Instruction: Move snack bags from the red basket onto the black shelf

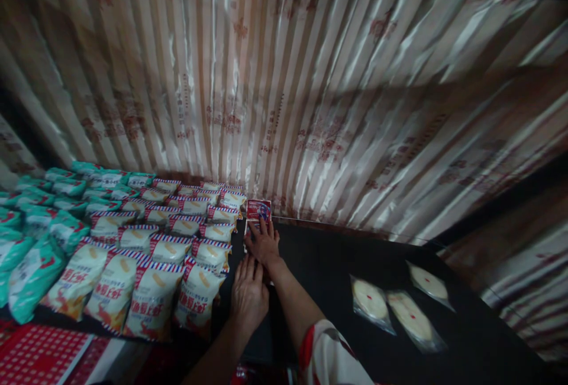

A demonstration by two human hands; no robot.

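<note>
My right hand [265, 244] lies over a small red packet [257, 210] with printing on it, near the back edge of the black tabletop [306, 261]. Its fingers are spread, and it hides the lower part of the packet. Just in front, my left hand [251, 293] rests palm down with fingers stretched out, close to my right wrist. Whether anything lies beneath the left palm cannot be seen. Left of both hands stand rows of white snack bags [153, 299] with striped top edges and red lettering.
Several green snack bags [39, 264] fill the far left. On the right of the table lie several flat pale rounds in clear wrappers [370, 299]. A striped, shiny printed curtain [284, 89] hangs behind. Red checked material [38, 352] shows at the front left.
</note>
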